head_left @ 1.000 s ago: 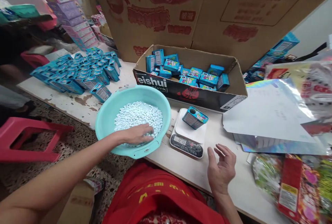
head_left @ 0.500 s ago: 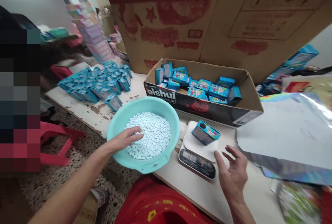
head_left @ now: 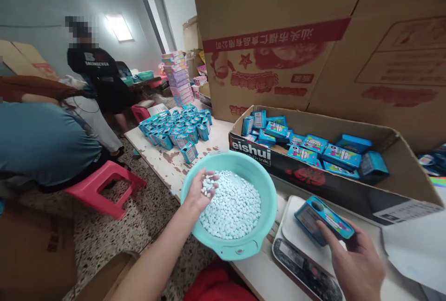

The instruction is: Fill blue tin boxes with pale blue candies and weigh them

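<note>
My left hand (head_left: 202,189) is raised over the teal basin (head_left: 259,185), palm up and cupped around a small heap of pale blue candy tablets (head_left: 208,185). The basin holds a mound of the same tablets (head_left: 232,208). My right hand (head_left: 355,266) grips a small blue tin (head_left: 322,219) by its near end as it rests on the white kitchen scale (head_left: 296,240). The tin has a round hole in its top.
A low cardboard tray (head_left: 379,199) behind the scale holds several blue tins. More tins (head_left: 176,127) lie heaped on the worn white table. Large cartons (head_left: 313,36) stand behind. At left are a pink stool (head_left: 104,189), a seated person and a standing person (head_left: 99,82).
My left hand lifted out of the tablets with a scoop of them in its palm. My right hand moved from the table onto the tin on the scale. The camera tilted up and left.
</note>
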`<move>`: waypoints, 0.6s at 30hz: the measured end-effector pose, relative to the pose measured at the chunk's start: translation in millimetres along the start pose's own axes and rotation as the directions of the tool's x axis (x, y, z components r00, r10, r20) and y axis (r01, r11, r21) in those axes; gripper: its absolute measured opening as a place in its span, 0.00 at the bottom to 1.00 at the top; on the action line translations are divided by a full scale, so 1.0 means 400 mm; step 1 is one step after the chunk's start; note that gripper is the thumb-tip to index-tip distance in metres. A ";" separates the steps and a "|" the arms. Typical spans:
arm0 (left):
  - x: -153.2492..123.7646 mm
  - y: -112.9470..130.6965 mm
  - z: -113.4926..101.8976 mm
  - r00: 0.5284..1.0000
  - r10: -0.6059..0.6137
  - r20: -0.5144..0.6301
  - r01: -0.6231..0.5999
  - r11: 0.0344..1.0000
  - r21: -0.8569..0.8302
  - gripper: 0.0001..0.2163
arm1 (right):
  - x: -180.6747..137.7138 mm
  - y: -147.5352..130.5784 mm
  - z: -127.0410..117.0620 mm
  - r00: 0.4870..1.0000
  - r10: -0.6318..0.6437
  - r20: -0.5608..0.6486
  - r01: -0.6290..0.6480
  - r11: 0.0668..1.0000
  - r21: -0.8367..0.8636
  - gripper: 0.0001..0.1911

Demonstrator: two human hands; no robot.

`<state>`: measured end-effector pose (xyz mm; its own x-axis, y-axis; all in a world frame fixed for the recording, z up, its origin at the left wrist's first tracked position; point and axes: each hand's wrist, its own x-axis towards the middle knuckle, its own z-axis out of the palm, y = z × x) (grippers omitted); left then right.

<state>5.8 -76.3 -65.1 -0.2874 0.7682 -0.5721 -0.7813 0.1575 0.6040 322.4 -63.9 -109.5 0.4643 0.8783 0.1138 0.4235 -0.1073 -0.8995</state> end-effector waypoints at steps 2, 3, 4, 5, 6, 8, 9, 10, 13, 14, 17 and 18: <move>0.001 -0.007 0.007 0.996 -0.086 -0.001 0.086 0.996 -0.022 0.10 | -0.017 -0.044 -0.007 0.997 -0.081 0.001 0.081 0.995 0.051 0.29; -0.003 -0.010 0.015 0.994 -0.108 0.013 0.108 0.993 -0.042 0.11 | -0.027 -0.068 -0.008 0.990 -0.140 0.023 0.137 0.987 0.084 0.28; -0.011 -0.011 0.028 0.994 -0.107 0.036 0.110 0.992 -0.065 0.12 | -0.038 -0.093 -0.005 0.977 -0.207 0.058 0.199 0.973 0.120 0.27; -0.024 -0.010 0.046 0.994 -0.090 0.065 0.095 0.992 -0.086 0.13 | -0.049 -0.118 0.001 0.953 -0.284 0.103 0.267 0.951 0.158 0.25; -0.041 -0.009 0.067 0.993 -0.058 0.100 0.068 0.993 -0.099 0.13 | -0.060 -0.141 0.011 0.918 -0.365 0.156 0.334 0.922 0.196 0.23; -0.080 -0.004 0.116 0.980 0.040 0.193 -0.021 0.995 -0.102 0.14 | -0.080 -0.181 0.040 0.824 -0.509 0.250 0.445 0.854 0.270 0.18; -0.100 -0.004 0.140 0.965 0.102 0.240 -0.080 0.992 -0.098 0.14 | -0.089 -0.196 0.058 0.777 -0.558 0.290 0.482 0.825 0.296 0.16; -0.116 -0.006 0.162 0.947 0.169 0.275 -0.149 0.985 -0.093 0.14 | -0.097 -0.209 0.076 0.735 -0.596 0.324 0.511 0.801 0.313 0.15; -0.136 -0.028 0.204 0.884 0.344 0.318 -0.353 0.935 -0.031 0.16 | -0.120 -0.228 0.126 0.652 -0.636 0.413 0.553 0.772 0.315 0.13; -0.134 -0.040 0.208 0.867 0.387 0.314 -0.410 0.912 0.007 0.17 | -0.127 -0.230 0.138 0.637 -0.637 0.435 0.556 0.770 0.313 0.13; -0.112 -0.069 0.204 0.840 0.470 0.272 -0.510 0.854 0.099 0.19 | -0.143 -0.225 0.160 0.624 -0.625 0.469 0.552 0.777 0.302 0.13; -0.105 -0.074 0.200 0.837 0.486 0.251 -0.524 0.845 0.110 0.19 | -0.146 -0.222 0.163 0.625 -0.620 0.474 0.550 0.781 0.296 0.13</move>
<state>85.3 -63.8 -14.5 -0.4815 0.8752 -0.0462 -0.4486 -0.2008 0.8709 207.3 -75.3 -63.8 -0.3411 0.8364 0.4290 0.3555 0.5372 -0.7649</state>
